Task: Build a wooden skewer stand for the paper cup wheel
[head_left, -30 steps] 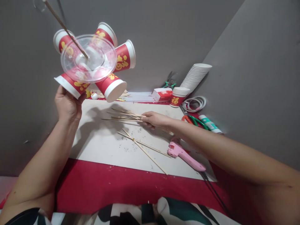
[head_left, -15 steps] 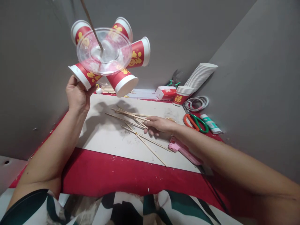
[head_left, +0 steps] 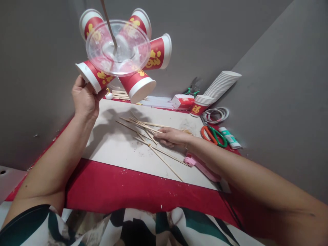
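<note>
My left hand (head_left: 84, 99) is raised and closed on a craft piece: several red paper cups (head_left: 139, 83) with gold print fanned around a clear plastic bowl (head_left: 118, 47), with a thin stick (head_left: 109, 24) rising from the bowl's middle. The hand grips the lowest left cup (head_left: 92, 77). My right hand (head_left: 172, 137) lies low on the white board (head_left: 120, 153), its fingers curled over a loose heap of thin wooden skewers (head_left: 143, 128). Two more skewers (head_left: 161, 157) lie crossed just in front of it.
A pink glue gun (head_left: 202, 167) lies by my right forearm. Behind it are orange-and-green scissors (head_left: 214, 135), a glue tube (head_left: 230, 137), coiled wire (head_left: 215, 114), a leaning stack of white cups (head_left: 221, 83), a short stack of red cups (head_left: 200, 105) and a small box (head_left: 181, 101). Grey walls close the corner.
My left hand lifted the cup piece higher and to the right. My right hand slid toward me along the skewers, then settled on them.
</note>
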{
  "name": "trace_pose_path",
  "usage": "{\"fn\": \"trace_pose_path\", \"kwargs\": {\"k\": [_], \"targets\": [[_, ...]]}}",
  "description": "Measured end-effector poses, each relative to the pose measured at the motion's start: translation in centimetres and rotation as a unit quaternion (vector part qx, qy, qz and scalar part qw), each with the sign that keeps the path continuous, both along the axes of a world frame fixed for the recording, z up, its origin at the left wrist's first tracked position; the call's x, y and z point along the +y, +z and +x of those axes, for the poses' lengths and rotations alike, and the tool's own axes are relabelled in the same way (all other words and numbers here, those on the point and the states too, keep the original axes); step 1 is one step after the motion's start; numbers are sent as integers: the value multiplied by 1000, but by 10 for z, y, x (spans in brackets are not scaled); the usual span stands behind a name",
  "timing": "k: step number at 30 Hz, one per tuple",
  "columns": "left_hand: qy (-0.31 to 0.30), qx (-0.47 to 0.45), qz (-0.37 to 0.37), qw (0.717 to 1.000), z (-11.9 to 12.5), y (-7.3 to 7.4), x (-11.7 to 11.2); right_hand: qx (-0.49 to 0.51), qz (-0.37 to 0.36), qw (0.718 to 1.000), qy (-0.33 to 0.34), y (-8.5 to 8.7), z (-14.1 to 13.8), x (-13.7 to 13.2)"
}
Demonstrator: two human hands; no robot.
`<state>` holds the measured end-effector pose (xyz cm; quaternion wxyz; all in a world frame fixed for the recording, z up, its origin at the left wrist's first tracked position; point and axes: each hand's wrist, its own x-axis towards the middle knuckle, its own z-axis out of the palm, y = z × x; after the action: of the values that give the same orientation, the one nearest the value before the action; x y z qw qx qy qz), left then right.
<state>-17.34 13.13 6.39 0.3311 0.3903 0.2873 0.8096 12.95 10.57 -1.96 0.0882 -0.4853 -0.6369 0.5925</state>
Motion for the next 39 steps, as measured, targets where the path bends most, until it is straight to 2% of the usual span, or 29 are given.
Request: {"fn": "trace_pose_path", "kwargs": {"k": [3, 6, 11, 14, 18, 24, 29, 33, 39], "targets": [[1, -1, 0, 1000, -1, 1, 0, -72, 60, 995, 24, 1, -7, 0], [3, 5, 1, 1000, -1, 1, 0, -163, 149, 975, 37, 4, -15, -1], [3, -2, 0, 1000, 0, -1, -1, -312, 312, 896, 53, 10, -35, -2], [-1, -2, 2, 1000, -1, 0, -1, -375, 351, 855, 80, 15, -47, 1], [2, -17, 7, 1000, -1, 2, -2, -409, 375, 825, 105, 19, -60, 8], [-2, -40, 13, 999, 2, 5, -2, -415, 387, 816, 114, 14, -74, 23], [-4, -46, 8, 999, 0, 6, -2, -392, 389, 826, 114, 15, -68, 34], [4, -44, 17, 999, -2, 8, -2, -357, 391, 838, 127, 19, -51, 27], [-2, -44, 24, 999, -3, 8, 0, -336, 371, 848, 175, 10, -40, 10]]}}
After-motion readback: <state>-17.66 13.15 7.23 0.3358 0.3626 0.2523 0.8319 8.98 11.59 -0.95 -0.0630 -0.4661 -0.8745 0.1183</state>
